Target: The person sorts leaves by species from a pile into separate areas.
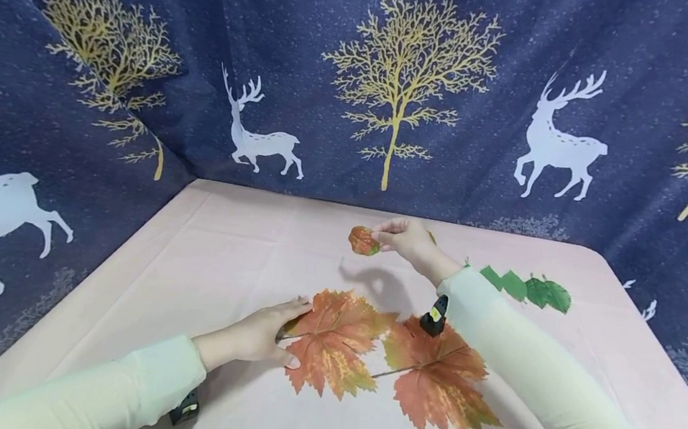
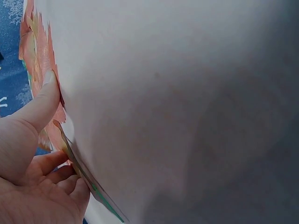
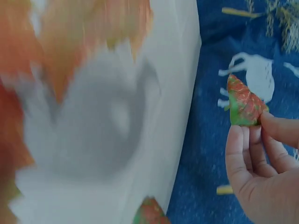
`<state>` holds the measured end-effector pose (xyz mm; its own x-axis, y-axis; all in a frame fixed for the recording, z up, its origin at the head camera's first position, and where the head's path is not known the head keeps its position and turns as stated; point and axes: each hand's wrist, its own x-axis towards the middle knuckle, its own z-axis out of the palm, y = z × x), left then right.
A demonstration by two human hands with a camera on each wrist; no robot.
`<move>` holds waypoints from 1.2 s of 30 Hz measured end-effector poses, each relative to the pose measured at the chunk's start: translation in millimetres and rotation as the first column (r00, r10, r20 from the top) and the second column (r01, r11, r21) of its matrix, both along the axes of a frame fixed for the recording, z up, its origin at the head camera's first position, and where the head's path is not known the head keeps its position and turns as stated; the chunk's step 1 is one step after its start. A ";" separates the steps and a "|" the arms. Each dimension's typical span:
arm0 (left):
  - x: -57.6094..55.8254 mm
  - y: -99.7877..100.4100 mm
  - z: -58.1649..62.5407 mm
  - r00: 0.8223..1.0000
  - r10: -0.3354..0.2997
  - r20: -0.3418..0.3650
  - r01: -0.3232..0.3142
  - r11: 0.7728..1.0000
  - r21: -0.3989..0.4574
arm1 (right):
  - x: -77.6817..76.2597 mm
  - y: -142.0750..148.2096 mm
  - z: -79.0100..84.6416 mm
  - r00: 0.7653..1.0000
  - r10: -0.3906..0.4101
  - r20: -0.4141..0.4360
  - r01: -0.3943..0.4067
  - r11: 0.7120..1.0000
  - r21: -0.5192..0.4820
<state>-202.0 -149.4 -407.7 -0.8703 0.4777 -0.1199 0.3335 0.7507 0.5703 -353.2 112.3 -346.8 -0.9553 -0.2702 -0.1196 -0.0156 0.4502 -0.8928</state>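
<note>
My right hand (image 1: 404,239) pinches a small red-and-green leaf (image 1: 363,241) between thumb and fingers, held above the far part of the table, its shadow below. In the right wrist view this leaf (image 3: 245,102) stands out from the fingertips. My left hand (image 1: 263,331) rests at the left edge of a large orange-red maple leaf (image 1: 334,340), thumb and fingers spread apart. The left wrist view shows the thumb on the maple leaf (image 2: 45,56) and the other fingers against a thin, green-edged leaf (image 2: 84,172). A second large maple leaf (image 1: 441,372) lies to the right, under the right forearm.
A row of overlapping green leaves (image 1: 533,289) lies at the far right of the pale pink table (image 1: 236,244). Another small red-green leaf (image 3: 150,213) lies near the right hand. Dark blue cloth (image 1: 333,97) with deer and trees hangs behind.
</note>
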 end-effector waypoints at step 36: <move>-2.9 -3.0 -5.0 1.000 -0.003 0.004 0.003 1.000 -0.005 | -66.4 6.0 -44.9 0.979 -0.200 0.032 0.195 0.973 0.120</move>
